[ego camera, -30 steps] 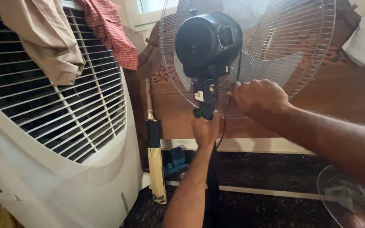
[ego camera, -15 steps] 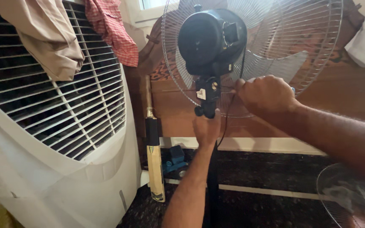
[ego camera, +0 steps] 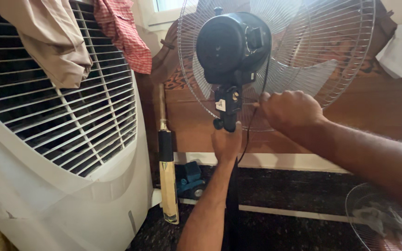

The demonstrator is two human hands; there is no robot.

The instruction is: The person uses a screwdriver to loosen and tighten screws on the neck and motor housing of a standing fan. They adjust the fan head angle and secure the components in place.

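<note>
A pedestal fan stands before me, seen from behind: a black motor housing point(ego camera: 231, 46) backed by a round wire guard point(ego camera: 331, 60) with pale blades inside. My left hand point(ego camera: 226, 142) grips the black stand just below the neck joint point(ego camera: 226, 109). My right hand point(ego camera: 287, 110) is closed on the lower wires of the guard, right of the neck, beside the black power cord point(ego camera: 252, 116) that hangs down from the motor.
A large white air cooler point(ego camera: 56, 148) with a louvred grille fills the left; beige and red cloths hang over its top. A cricket bat point(ego camera: 167, 172) leans against a wooden board. A blue object point(ego camera: 189, 179) lies on the dark floor. Another wire guard point(ego camera: 387, 223) lies lower right.
The view has shifted slightly, so the fan sits a little higher and more to the right. Both hands keep their hold on the stand and the guard.
</note>
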